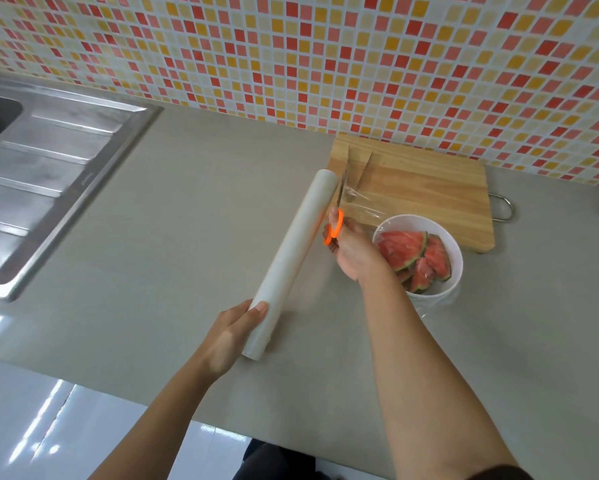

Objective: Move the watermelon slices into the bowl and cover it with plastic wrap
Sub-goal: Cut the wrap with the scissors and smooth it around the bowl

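Note:
A white bowl on the grey counter holds several red watermelon slices. Clear plastic wrap stretches from a long white roll over the bowl and hangs down its near side. My left hand grips the near end of the roll. My right hand holds orange-handled scissors, their blades spread wide at the wrap between roll and bowl. My right wrist hides the bowl's left edge.
A wooden cutting board with a metal loop handle lies behind the bowl against the tiled wall. A steel sink and drainboard fill the counter's left. The counter's front edge runs near my elbows.

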### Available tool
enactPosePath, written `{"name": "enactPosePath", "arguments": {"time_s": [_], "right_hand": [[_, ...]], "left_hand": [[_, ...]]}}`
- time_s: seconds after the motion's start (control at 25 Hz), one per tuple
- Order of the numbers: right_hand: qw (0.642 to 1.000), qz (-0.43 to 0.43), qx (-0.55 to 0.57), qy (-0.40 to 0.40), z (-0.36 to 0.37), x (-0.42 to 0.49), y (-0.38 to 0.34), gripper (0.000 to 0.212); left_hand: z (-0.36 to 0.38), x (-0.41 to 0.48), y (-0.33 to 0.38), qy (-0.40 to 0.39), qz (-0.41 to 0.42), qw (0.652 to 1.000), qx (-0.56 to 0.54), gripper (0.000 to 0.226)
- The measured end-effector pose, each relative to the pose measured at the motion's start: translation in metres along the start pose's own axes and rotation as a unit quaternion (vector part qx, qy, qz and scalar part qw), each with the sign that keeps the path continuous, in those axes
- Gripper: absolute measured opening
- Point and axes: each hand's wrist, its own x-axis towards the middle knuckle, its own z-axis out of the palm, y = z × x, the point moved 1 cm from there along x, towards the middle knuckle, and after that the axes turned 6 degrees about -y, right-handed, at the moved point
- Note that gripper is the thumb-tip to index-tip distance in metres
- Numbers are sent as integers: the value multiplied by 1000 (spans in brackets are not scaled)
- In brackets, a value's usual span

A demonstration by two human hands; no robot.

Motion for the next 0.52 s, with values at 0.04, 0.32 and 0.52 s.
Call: {"name": "enactPosePath", "arguments": {"time_s": [0.04, 0.32, 0.52], "right_hand": [[1000, -2, -4, 3, 0, 1, 2, 22], [999, 29, 0, 42, 8, 5, 17, 16], [974, 48, -212, 69, 24, -23, 28, 30]], "left_hand": [[-3, -2, 0, -1, 1, 1000, 2, 55], [-22, -14, -2, 3, 9, 1000, -9, 69], [-29, -12, 2, 36, 12, 998, -48, 52]]}}
